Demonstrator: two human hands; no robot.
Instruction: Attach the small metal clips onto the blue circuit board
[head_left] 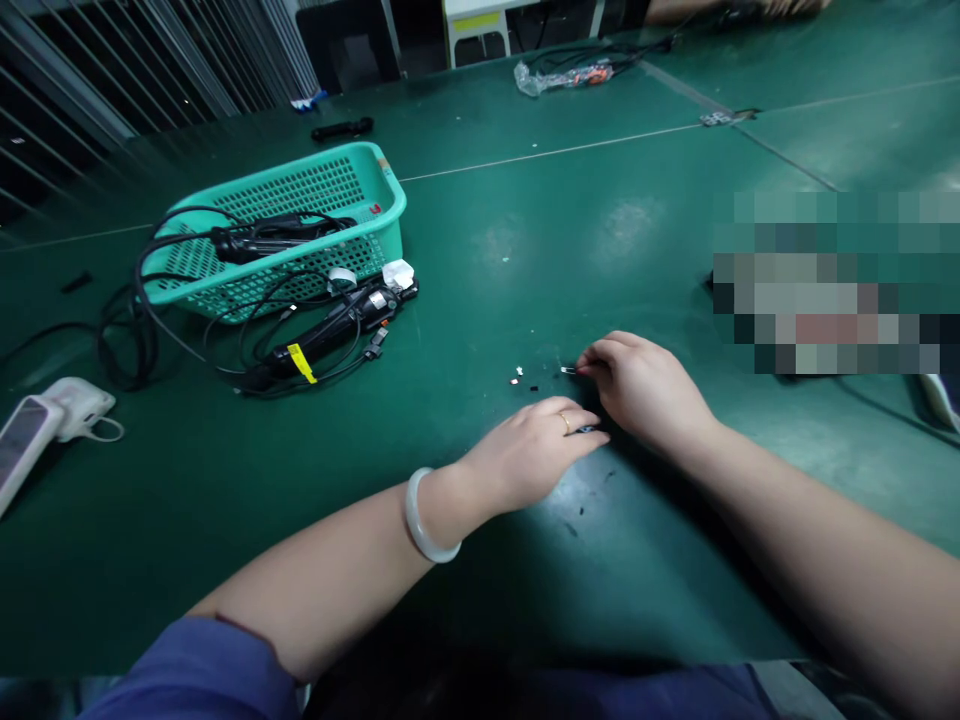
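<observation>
My left hand [529, 455], with a ring and a pale bangle [426, 520], rests low over the table. Its fingers are closed around a small bluish thing [586, 430] that is mostly hidden, so its kind cannot be told. Just to the right and farther out, my right hand [649, 390] pinches a tiny whitish piece [568, 371] at its fingertips, close to the tabletop. Left of that piece lie small white bits [519, 371] and a tiny black bit [534, 388].
A green table [465, 330] spreads around my hands. At the left stands a turquoise basket [386, 235] with black corded tools; another black corded tool [337, 325] lies before it. A phone [30, 440] is at far left, a plastic-wrapped item [562, 76] at the back. Blurred blocks cover the right.
</observation>
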